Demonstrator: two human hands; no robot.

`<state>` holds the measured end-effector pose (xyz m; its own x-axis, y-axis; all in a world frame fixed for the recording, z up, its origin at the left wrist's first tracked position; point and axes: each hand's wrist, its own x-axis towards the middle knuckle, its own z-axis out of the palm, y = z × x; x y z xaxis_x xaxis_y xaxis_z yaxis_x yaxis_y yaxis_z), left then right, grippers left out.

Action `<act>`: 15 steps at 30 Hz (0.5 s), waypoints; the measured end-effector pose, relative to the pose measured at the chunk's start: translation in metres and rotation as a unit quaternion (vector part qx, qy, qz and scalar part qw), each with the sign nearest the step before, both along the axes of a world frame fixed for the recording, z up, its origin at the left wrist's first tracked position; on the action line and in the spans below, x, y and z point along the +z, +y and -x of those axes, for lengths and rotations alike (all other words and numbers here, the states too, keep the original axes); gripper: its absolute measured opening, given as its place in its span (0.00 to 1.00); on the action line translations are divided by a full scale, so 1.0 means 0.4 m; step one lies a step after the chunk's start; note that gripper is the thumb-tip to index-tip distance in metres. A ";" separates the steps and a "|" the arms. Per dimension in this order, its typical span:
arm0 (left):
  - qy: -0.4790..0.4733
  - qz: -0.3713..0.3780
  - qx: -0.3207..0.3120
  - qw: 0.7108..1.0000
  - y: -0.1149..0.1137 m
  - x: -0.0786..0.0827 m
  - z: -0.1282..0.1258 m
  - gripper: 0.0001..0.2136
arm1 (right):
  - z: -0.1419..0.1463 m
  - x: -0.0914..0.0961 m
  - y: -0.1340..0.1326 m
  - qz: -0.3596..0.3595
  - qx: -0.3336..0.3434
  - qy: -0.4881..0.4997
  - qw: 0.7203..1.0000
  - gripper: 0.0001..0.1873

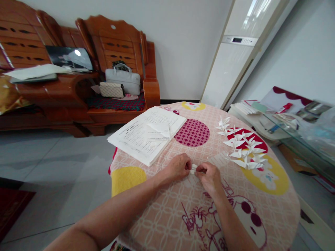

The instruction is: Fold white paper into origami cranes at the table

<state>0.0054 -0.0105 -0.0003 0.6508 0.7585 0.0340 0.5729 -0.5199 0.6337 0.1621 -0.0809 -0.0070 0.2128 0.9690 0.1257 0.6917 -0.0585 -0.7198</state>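
We held a small folded paper point(193, 169) pinched between our left hand point(178, 166) and right hand point(210, 174); we seemed mid-fold, and the next move likely called for even pressure.

A grey handbag point(131, 83) and a quilted purse point(111, 90) sit on a carved wooden chair point(117, 40)

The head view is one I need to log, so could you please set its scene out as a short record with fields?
Left hand: pinching the left side of a small white paper
Right hand: pinching its right side
Surface: patterned tablecloth
Beyond left hand: printed sheets, folded paper on top
Beyond right hand: white paper cranes, grouped
Background: wooden chair, light grey bag on its seat
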 end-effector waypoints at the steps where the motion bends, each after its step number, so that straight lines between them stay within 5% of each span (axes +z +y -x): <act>1: -0.008 0.001 -0.010 1.000 0.004 -0.002 0.004 0.09 | 0.000 0.000 0.000 0.000 0.000 0.002 1.000 0.03; 5: -0.029 0.021 -0.040 0.999 0.021 -0.009 0.017 0.18 | -0.002 -0.002 -0.001 -0.001 0.003 0.013 1.000 0.03; 15: 0.030 0.050 -0.007 0.998 0.027 0.026 -0.023 0.09 | -0.008 -0.019 -0.017 -0.074 0.037 -0.037 0.996 0.03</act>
